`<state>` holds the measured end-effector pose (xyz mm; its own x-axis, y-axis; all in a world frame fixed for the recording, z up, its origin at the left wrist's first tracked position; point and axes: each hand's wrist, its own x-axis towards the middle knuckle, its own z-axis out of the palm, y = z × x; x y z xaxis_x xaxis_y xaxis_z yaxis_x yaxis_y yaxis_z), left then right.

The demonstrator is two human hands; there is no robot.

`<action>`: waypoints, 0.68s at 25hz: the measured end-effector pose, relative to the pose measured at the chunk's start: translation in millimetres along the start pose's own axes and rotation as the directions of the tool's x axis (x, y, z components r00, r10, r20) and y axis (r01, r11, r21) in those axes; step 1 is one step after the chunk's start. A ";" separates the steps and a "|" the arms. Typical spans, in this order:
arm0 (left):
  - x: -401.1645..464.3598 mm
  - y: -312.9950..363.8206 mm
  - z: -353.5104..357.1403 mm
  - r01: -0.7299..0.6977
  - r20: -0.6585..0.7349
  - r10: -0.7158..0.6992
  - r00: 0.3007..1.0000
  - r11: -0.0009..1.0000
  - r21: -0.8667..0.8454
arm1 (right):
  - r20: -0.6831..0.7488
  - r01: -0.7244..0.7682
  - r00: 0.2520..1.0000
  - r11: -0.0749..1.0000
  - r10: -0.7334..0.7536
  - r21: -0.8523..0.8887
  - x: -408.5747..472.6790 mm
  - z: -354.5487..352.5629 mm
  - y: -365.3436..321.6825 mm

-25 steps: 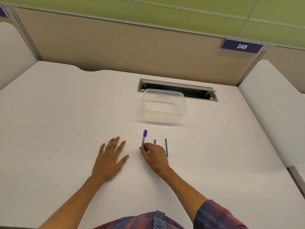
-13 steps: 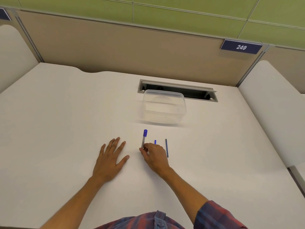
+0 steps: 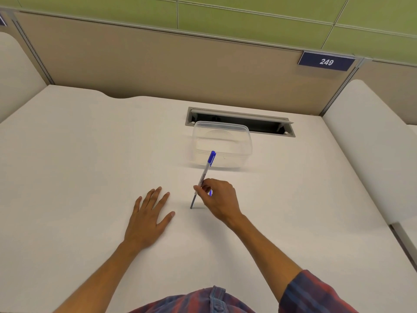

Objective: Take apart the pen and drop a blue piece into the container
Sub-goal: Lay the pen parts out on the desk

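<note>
Pen [image 3: 204,177]: pinched mid-barrel by right hand [image 3: 220,199], blue cap at 12 o'clock toward container [image 3: 222,143]. Left hand [image 3: 147,219]: flat, released. Risk: a one-handed cap pull could slip.

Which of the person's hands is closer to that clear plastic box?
The right hand. It holds the pen just in front of the clear plastic box; the left hand lies flat on the desk, farther back and left.
</note>
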<state>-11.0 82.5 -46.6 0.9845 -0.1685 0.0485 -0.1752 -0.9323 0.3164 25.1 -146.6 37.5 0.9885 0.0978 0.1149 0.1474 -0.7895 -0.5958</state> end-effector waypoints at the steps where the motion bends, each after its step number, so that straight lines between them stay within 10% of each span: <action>1: 0.0 0.0 -0.2 0.001 0.003 -0.001 1.000 1.000 -0.001 | -0.008 0.005 1.000 1.000 -0.005 0.014 2.8 -6.0 -2.7; 17: -3.0 8.3 -2.1 0.043 -0.004 -0.044 0.999 0.993 -0.110 | -0.031 -0.056 0.997 0.976 0.064 0.210 -20.3 -46.1 -13.5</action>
<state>-15.3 76.0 -42.1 0.9912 -0.1264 0.0382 -0.1307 -0.8977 0.4209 1.6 -165.8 79.9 0.9945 0.0282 0.1010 0.0951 -0.6491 -0.7548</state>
